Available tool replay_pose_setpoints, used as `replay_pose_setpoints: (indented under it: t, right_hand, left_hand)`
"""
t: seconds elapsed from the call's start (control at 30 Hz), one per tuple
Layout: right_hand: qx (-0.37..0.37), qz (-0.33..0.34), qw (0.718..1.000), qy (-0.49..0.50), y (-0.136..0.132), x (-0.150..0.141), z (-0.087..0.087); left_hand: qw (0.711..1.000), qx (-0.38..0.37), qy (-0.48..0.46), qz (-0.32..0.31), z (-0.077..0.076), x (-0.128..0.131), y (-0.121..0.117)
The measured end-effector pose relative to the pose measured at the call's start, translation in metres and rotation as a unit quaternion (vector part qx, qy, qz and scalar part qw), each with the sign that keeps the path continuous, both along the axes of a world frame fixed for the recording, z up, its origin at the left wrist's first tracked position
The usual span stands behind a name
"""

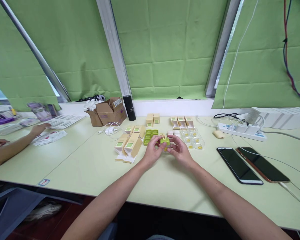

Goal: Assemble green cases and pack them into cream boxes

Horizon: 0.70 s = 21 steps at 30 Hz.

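Between both hands is a small green rounded case (165, 140) with a pale yellow loop on top and something clear and yellow at its lower edge. My left hand (153, 150) grips it from the left, thumb on its front. From the other side, the curled fingers of my right hand (180, 150) hold its edge. Just behind my left hand lie green square-celled trays (150, 135). Clear plastic trays with yellow round bits (193, 139) are beyond my right hand. Opened cream boxes with green windows (132, 145) stand to the left.
Farther back are small closed boxes (153, 120), open boxes (182, 122), a brown carton (110, 111) and a black bottle (129, 108). Two phones (240, 165) and a power strip (242, 131) with cables lie right. Another person's arm (17, 146) rests at left near papers (50, 137).
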State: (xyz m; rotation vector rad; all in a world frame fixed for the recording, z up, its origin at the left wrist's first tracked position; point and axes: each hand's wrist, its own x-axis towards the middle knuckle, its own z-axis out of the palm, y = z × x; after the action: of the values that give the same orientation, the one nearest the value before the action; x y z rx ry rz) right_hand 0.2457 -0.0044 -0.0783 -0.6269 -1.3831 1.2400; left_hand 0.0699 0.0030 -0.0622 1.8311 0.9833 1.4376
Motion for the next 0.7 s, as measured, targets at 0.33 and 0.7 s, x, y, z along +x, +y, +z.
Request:
replay_pose_setpoints:
  t: [0.33,0.7]
  right_hand:
    - [0.012,-0.009,1.0,-0.003,-0.0036,-0.002,0.003]
    - [-0.002,-0.014,0.999,0.028,-0.0039,-0.0002,0.0087]
  left_hand:
    - [1.0,-0.022,-0.005,-0.017,-0.0002,-0.0018,-0.0011]
    - [0.999,-0.02,-0.003,-0.05,0.003,-0.002,-0.0098]
